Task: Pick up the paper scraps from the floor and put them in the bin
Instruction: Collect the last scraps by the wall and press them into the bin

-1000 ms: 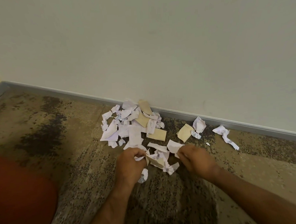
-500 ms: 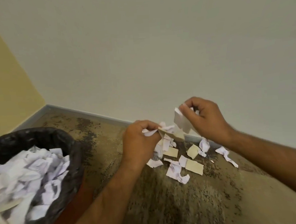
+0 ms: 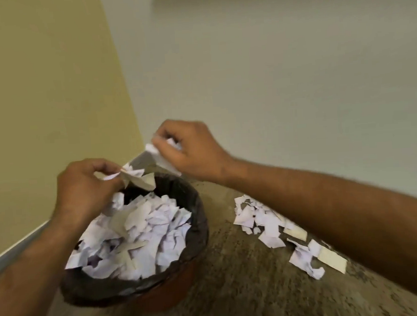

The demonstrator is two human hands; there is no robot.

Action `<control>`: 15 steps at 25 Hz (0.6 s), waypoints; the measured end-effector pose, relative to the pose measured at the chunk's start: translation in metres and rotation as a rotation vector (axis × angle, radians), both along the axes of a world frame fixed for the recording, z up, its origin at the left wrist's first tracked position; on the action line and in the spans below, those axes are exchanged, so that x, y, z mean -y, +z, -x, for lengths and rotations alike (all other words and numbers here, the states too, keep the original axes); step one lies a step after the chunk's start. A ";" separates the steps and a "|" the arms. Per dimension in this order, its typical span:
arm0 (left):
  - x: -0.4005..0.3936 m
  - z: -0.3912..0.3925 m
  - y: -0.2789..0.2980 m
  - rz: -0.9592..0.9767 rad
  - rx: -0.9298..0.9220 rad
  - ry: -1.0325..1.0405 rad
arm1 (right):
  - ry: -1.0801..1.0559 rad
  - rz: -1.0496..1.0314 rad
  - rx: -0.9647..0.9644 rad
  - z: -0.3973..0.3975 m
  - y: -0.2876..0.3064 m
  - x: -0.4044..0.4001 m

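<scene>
Both hands, left hand [image 3: 82,190] and right hand [image 3: 192,151], pinch crumpled white and tan paper scraps [image 3: 140,173] above our far rim of the black-lined round bin [image 3: 197,231]; the largest piece seemingly slants down-left. More torn scraps [image 3: 270,225] lie right on mottled brown carpet [image 3: 235,290], near the yellow-and-grey wall corner [image 3: 122,89].

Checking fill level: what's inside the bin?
The bin holds crumpled white and tan paper scraps heaped nearly to the rim. Its black liner shows around the edge. Anything beneath the heap, and the bottom, is covered.

Both hands, left [image 3: 82,190] and right [image 3: 192,151], grip paper scraps [image 3: 140,171] above the full bin [image 3: 197,231].
</scene>
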State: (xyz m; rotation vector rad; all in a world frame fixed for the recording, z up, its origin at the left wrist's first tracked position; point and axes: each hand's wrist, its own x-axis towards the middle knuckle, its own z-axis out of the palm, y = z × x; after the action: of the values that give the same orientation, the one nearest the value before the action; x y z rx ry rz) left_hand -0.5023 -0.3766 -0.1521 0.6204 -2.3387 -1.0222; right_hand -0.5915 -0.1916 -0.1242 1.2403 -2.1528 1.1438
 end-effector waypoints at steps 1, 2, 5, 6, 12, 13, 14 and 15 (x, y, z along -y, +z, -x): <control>0.013 -0.008 -0.010 0.066 0.058 0.036 | 0.053 -0.073 -0.015 -0.007 -0.015 0.021; 0.023 -0.015 -0.022 0.131 0.103 0.053 | 0.098 -0.156 -0.036 -0.013 -0.031 0.037; 0.033 -0.028 -0.053 0.221 0.217 0.034 | 0.161 -0.393 -0.107 -0.025 -0.073 0.063; 0.034 -0.030 -0.061 0.233 0.258 0.012 | 0.175 -0.462 -0.130 -0.027 -0.086 0.065; 0.037 -0.037 -0.073 0.435 0.425 -0.062 | 0.178 -0.687 -0.013 -0.023 -0.125 0.045; 0.035 -0.040 -0.071 0.381 0.431 -0.088 | 0.181 -0.708 0.042 -0.021 -0.125 0.048; 0.032 -0.041 -0.075 0.328 0.467 -0.131 | 0.192 -0.767 0.101 -0.020 -0.125 0.049; 0.033 -0.042 -0.080 0.247 0.522 -0.143 | 0.235 -0.849 0.125 -0.016 -0.129 0.061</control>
State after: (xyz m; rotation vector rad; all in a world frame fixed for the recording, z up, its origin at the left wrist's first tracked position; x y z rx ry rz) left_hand -0.4607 -0.4101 -0.2321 0.6918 -2.9433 -0.6635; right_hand -0.5751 -0.2521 -0.2528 1.8267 -2.7607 0.3446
